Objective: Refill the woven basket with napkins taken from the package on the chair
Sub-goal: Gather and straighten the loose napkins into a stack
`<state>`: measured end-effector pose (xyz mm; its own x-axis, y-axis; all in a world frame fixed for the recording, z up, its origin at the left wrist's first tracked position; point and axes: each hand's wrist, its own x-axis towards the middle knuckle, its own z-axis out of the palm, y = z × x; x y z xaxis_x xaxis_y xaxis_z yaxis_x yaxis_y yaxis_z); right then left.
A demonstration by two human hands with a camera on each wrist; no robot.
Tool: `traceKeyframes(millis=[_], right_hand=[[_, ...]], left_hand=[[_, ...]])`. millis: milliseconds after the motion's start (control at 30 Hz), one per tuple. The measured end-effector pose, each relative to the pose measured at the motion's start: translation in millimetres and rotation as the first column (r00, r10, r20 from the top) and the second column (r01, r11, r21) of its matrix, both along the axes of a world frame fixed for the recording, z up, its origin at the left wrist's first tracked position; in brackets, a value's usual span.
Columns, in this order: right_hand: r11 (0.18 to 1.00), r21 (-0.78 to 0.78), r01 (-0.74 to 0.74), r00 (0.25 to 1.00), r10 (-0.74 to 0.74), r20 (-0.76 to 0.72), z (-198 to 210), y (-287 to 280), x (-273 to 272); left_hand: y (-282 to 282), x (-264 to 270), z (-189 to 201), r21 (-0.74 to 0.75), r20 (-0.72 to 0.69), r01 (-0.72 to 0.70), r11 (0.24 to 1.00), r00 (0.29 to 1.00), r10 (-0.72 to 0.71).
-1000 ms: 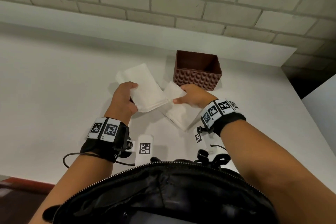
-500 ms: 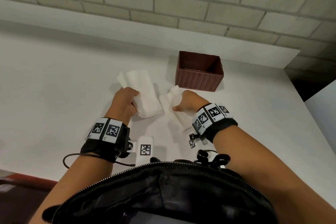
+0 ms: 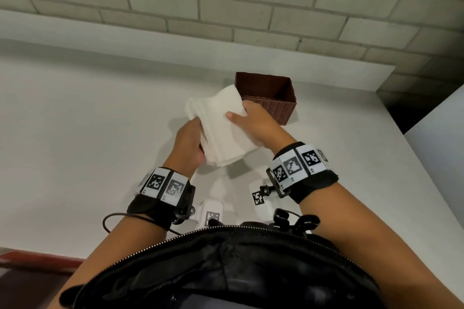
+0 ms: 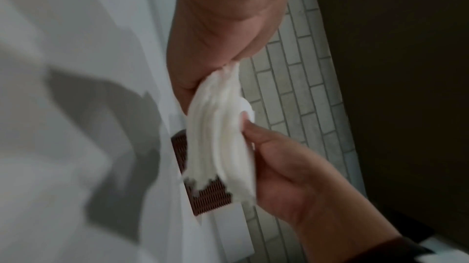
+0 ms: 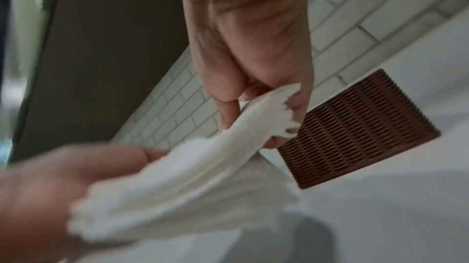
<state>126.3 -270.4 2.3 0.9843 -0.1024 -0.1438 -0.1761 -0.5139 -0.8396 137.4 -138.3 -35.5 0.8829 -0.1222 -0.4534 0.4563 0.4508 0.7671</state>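
The biggest risk is sitting in the stack of napkins (image 3: 221, 128) itself: it is being held up off the white bench (image 3: 75, 133), and its loose sheets are fanning apart at the edges in both wrist views. If either grip is slackening while the stack is travelling, the outer sheets are likely to slide out and land on the bench instead of in the basket (image 3: 270, 98). The basket is standing upright just beyond the hands, near the bench's back edge, and its opening is looking only a little wider than the stack, so a bowed or skewed stack could be catching on the rim and crumpling or tipping the light basket. Nothing is showing inside the basket from the head view.

The stack is thick, white and soft, folded into a long rectangle, sagging slightly between the two holds. Its far corner is overlapping the basket's near left corner in the head view; whether it is touching is unclear.

The left hand (image 3: 189, 140) is gripping the stack's near end, fingers wrapped beneath it. The right hand (image 3: 253, 123) is pinching the right edge, thumb lying on top and fingers (image 5: 279, 139) curled under.
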Motion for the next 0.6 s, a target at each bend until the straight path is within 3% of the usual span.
traceKeyframes(millis=[67,133,233,333,400,433,467,533,600], right_hand=[[0.991,-0.122,0.050,0.999,-0.047,0.027,-11,1,-1],[0.984,-0.156,0.086,0.996,-0.079,0.053,-17,3,-4],[0.980,-0.186,0.076,0.993,-0.056,0.107,-22,9,-9],[0.969,-0.205,0.138,0.982,-0.106,0.158,-26,6,-9],[0.959,-0.060,0.277,0.957,-0.270,0.103,-26,-4,-9],[0.939,0.070,0.336,0.942,-0.335,-0.023,-25,-8,-11],[0.909,0.195,0.369,0.924,-0.335,-0.187,-24,-11,-14],[0.833,0.408,0.374,0.880,-0.180,-0.440,-23,-15,-22],[0.709,0.575,0.407,0.876,-0.125,-0.466,-27,-16,-26]], left_hand=[[-6,0,-1,-0.073,-0.030,-0.057,0.996,0.998,0.055],[-11,-1,-2,-0.088,-0.016,-0.020,0.996,1.000,0.019],[-24,-7,-5,0.084,0.042,0.075,0.994,0.996,-0.079],[-30,-6,-9,0.085,0.016,-0.015,0.996,1.000,0.014],[-27,0,-13,-0.055,-0.051,-0.098,0.994,0.994,0.096],[-25,5,-17,-0.126,-0.081,-0.135,0.983,0.989,0.126],[-24,6,-18,-0.169,-0.099,-0.152,0.974,0.986,0.137],[-26,6,-22,-0.194,-0.096,-0.126,0.973,0.989,0.109],[-30,0,-22,-0.207,-0.064,-0.061,0.977,0.997,0.049]])
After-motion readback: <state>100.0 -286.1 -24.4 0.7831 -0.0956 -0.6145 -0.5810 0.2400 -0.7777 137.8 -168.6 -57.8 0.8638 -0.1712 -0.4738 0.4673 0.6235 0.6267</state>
